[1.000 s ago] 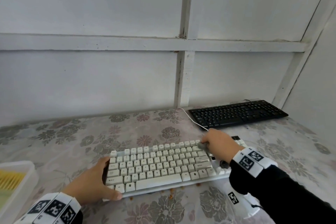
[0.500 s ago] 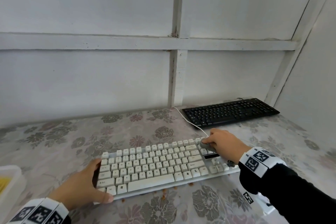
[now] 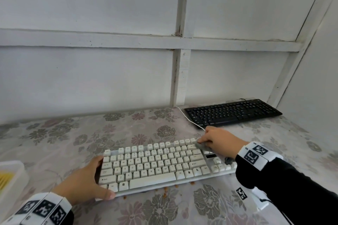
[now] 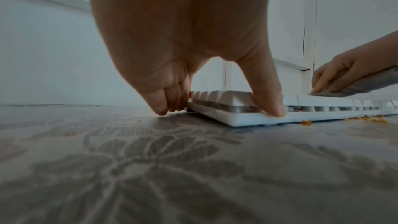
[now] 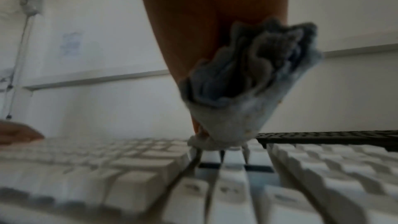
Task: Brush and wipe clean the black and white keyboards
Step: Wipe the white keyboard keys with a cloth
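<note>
Tub (image 3: 11,175), perhaps yellow sticks (image 3: 5,179) inside

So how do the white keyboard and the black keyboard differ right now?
The white keyboard lies near, the black keyboard far by the wall. The left hand holds the white one's end while the right hand presses a grey cloth on it; the black one is untouched. Both lie flat on the table.
</note>
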{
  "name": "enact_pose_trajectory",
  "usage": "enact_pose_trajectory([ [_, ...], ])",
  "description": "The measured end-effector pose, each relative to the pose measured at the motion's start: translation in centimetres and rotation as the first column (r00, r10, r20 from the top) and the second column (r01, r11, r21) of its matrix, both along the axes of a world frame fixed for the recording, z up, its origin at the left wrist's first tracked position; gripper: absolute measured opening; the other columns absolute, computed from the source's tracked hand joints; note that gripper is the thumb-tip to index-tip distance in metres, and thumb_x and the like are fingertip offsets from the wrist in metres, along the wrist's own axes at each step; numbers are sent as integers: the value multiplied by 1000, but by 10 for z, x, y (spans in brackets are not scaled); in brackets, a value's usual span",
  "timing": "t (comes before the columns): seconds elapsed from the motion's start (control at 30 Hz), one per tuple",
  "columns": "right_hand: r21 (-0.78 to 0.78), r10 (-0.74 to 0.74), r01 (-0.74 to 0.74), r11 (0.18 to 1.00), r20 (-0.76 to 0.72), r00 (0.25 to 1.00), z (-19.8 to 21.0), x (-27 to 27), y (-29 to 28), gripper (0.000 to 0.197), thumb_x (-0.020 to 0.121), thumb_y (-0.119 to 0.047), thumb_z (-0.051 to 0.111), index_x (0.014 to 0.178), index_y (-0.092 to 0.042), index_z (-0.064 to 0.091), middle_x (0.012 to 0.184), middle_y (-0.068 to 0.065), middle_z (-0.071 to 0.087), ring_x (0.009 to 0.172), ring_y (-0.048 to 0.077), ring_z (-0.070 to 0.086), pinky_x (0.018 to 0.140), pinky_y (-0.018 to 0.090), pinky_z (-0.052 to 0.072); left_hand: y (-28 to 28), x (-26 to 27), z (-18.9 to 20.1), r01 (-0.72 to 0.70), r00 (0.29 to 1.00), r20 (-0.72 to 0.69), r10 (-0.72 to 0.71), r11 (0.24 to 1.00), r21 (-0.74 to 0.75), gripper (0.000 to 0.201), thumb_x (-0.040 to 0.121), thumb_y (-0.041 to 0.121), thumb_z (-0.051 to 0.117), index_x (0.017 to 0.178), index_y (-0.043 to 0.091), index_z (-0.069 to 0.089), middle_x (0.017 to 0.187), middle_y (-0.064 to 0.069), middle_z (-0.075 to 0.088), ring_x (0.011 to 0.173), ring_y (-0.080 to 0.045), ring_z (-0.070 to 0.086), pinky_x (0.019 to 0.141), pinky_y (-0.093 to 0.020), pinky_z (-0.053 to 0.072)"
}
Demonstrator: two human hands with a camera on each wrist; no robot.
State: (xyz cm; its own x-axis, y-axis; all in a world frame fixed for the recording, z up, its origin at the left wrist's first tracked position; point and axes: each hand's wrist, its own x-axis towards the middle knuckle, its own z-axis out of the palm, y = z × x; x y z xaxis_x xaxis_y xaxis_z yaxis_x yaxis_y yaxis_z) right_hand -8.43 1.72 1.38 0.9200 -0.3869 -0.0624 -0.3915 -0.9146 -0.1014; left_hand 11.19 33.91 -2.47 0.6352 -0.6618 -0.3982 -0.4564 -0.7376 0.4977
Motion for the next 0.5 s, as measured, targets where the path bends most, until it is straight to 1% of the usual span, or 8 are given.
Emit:
enact_pose_trajectory([
  [0.07, -49, 10, -11, 999, -20, 1000, -4, -1, 2, 23, 95, -21, 48, 99, -12, 69, 80, -8, 36, 73, 9, 44, 53, 13, 25, 0, -1, 1, 2, 1000, 3, -2, 1000, -9, 115, 55, 50, 82, 142, 32, 10, 118, 15, 47, 104, -7, 51, 82, -18, 36],
  [0.1, -71, -2, 0, 997, -17, 1000, -5, -4, 1, 25, 96, -22, 46, 98, -12, 69, 78, -9, 35, 73, 9, 43, 52, 14, 24, 1, -1, 2, 6, 1000, 5, -6, 1000, -14, 114, 56, 49, 82, 142, 32, 10, 117, 16, 47, 103, -6, 51, 81, -18, 36],
  [0.2, -67, -21, 21, 998, -4, 1000, -6, -9, -6, 30, 97, -31, 44, 105, -16, 68, 82, -7, 40, 74, 10, 44, 53, 14, 26, 1, -3, 4, 21, 1000, 6, -21, 1000, -18, 111, 58, 47, 81, 142, 32, 10, 114, 19, 46, 100, -4, 50, 81, -16, 36],
  [0.3, -49, -39, 38, 998, -6, 999, -6, -11, -12, 33, 98, -33, 43, 107, -15, 69, 85, -5, 43, 78, 12, 46, 56, 14, 29, 0, -5, 5, 26, 1000, 10, -26, 999, -26, 109, 59, 45, 81, 142, 31, 11, 110, 20, 46, 98, -4, 50, 82, -16, 37],
  [0.37, -60, -82, 81, 995, -12, 997, -5, -16, -19, 31, 97, -30, 45, 102, -13, 70, 81, -9, 39, 74, 9, 45, 54, 12, 27, 0, -6, 5, 21, 1000, 5, -21, 999, -29, 109, 60, 45, 82, 142, 31, 12, 110, 20, 46, 99, -4, 50, 84, -16, 37],
  [0.43, -82, -135, 132, 988, -35, 990, -1, -22, -26, 28, 97, -26, 47, 98, -12, 71, 79, -8, 38, 72, 9, 45, 53, 13, 27, 0, -5, 5, 23, 1000, 1, -23, 999, -30, 109, 59, 45, 81, 142, 30, 12, 110, 20, 46, 99, -4, 50, 85, -16, 38],
  [0.47, -95, -150, 146, 985, -40, 988, 1, -23, -27, 27, 97, -26, 48, 94, -12, 71, 79, -7, 37, 71, 9, 45, 53, 13, 27, 0, -5, 5, 25, 1000, 1, -25, 999, -26, 109, 59, 45, 81, 142, 30, 11, 110, 19, 46, 98, -4, 50, 84, -15, 37],
  [0.5, -109, -146, 141, 984, -32, 989, 4, -22, -27, 28, 96, -26, 48, 85, -11, 69, 78, -8, 36, 68, 8, 44, 52, 13, 26, 0, -5, 5, 25, 1000, 2, -25, 999, -24, 110, 60, 46, 81, 142, 29, 11, 110, 19, 46, 98, -4, 50, 84, -15, 37],
])
